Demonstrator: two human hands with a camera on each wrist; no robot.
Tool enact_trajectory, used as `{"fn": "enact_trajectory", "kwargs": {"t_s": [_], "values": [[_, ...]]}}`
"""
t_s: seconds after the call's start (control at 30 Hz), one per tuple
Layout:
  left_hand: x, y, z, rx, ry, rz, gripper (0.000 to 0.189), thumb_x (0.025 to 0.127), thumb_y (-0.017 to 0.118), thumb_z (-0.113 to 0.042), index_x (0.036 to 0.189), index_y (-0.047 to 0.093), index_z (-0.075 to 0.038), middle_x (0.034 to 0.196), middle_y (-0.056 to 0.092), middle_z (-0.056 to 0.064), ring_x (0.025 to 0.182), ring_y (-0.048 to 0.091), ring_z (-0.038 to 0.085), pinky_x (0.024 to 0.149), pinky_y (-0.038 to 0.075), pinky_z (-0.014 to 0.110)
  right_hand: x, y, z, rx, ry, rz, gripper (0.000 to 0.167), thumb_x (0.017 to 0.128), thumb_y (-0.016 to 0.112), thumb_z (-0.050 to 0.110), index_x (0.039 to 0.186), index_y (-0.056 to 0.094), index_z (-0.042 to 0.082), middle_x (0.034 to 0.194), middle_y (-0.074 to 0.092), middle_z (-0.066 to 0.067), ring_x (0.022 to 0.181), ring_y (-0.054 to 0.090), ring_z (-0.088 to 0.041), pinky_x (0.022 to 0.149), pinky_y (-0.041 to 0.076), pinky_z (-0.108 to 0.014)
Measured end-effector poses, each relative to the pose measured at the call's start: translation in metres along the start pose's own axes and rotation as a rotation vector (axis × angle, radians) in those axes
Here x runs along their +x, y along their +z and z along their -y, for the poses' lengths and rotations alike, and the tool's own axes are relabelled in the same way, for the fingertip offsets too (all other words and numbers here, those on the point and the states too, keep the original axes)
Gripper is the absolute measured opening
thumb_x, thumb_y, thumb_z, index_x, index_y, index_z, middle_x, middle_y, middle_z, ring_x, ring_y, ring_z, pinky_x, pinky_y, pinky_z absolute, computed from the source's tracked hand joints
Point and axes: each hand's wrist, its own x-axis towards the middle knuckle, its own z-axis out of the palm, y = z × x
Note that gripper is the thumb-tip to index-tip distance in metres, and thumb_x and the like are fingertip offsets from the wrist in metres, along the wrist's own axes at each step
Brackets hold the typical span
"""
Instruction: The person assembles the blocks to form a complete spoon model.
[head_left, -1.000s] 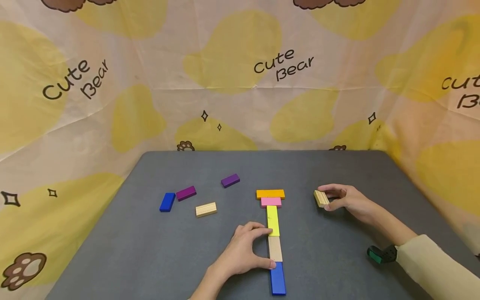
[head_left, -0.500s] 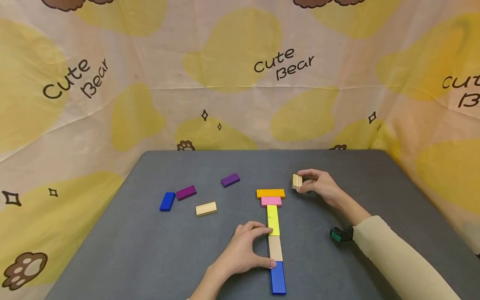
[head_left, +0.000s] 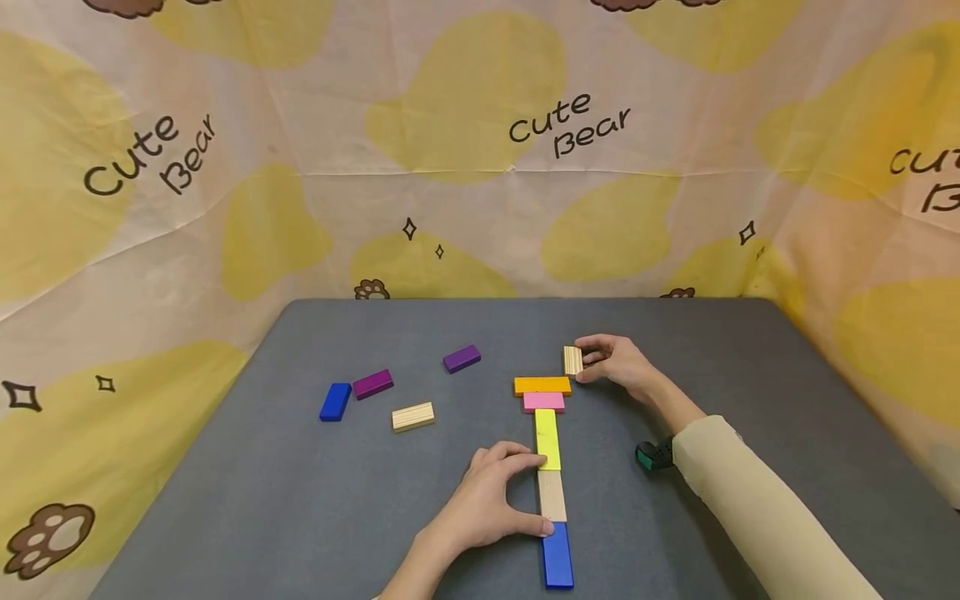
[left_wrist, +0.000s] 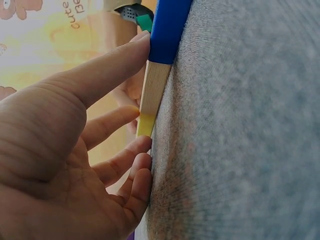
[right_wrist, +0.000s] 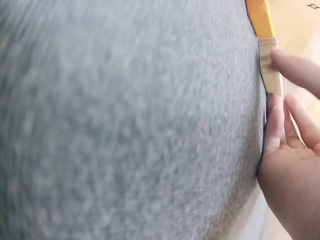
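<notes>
In the head view a row of blocks runs away from the near edge: a blue block [head_left: 557,556], a plain wooden block [head_left: 552,497], a yellow block [head_left: 547,440], then a pink block [head_left: 543,402] and an orange block [head_left: 542,386] laid crosswise. My left hand [head_left: 487,502] rests at the row's left side, its thumb tip at the blue block and its index fingertip at the yellow one. Thumb and fingers of my right hand [head_left: 622,367] pinch a striped wooden block [head_left: 572,361] just behind the orange block's right end; the right wrist view shows it end-on by the orange block [right_wrist: 262,20].
Left of the row lie a second blue block [head_left: 335,402], a magenta block [head_left: 372,384], a purple block [head_left: 461,359] and another striped wooden block [head_left: 412,417]. They rest on a grey table [head_left: 247,508]. A patterned cloth [head_left: 465,100] hangs behind and at the sides.
My right hand has carried the striped wooden block leftward and farther back, from the right of the table to the orange block's right end. The left hand and the row have stayed put.
</notes>
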Motion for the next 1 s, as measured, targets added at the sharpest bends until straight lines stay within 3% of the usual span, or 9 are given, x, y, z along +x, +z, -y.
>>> {"fn": "enact_trajectory", "kwargs": {"t_s": [0.37, 0.63, 0.8, 1.0], "values": [[0.0007, -0.0007, 0.001, 0.007, -0.013, 0.006, 0.071, 0.067, 0.089, -0.049, 0.13, 0.065, -0.027, 0.127, 0.051, -0.007, 0.111, 0.04, 0.02, 0.089, 0.044, 0.044, 0.0026, 0.0021, -0.0017, 0.006, 0.001, 0.007, 0.064, 0.077, 0.085, 0.009, 0.134, 0.058, 0.007, 0.132, 0.054, -0.013, 0.112, 0.049, -0.031, 0.099, 0.042, -0.042], [-0.0002, -0.0001, 0.0003, 0.004, -0.003, 0.009, 0.07, 0.067, 0.089, -0.049, 0.13, 0.065, -0.027, 0.128, 0.051, -0.007, 0.112, 0.041, 0.02, 0.09, 0.044, 0.043, -0.0003, -0.001, -0.0023, 0.053, -0.02, 0.011, 0.07, 0.079, 0.083, 0.007, 0.141, 0.05, 0.002, 0.131, 0.059, -0.014, 0.11, 0.057, -0.028, 0.097, 0.045, -0.033], [0.0008, -0.0009, 0.0005, 0.0, -0.008, 0.011, 0.07, 0.067, 0.088, -0.049, 0.13, 0.065, -0.027, 0.128, 0.051, -0.006, 0.111, 0.04, 0.02, 0.09, 0.044, 0.044, 0.0007, -0.0009, -0.0006, 0.056, -0.022, 0.032, 0.07, 0.08, 0.082, 0.005, 0.142, 0.05, 0.003, 0.133, 0.057, -0.014, 0.114, 0.053, -0.029, 0.103, 0.04, -0.04], [0.0011, -0.0002, 0.0001, -0.003, -0.003, 0.011, 0.07, 0.068, 0.088, -0.049, 0.13, 0.065, -0.027, 0.127, 0.051, -0.007, 0.11, 0.04, 0.019, 0.09, 0.044, 0.043, 0.0031, -0.0002, -0.0038, 0.033, -0.033, 0.068, 0.082, 0.072, 0.087, 0.002, 0.144, 0.047, 0.005, 0.139, 0.053, -0.013, 0.122, 0.046, -0.031, 0.108, 0.032, -0.045]]}}
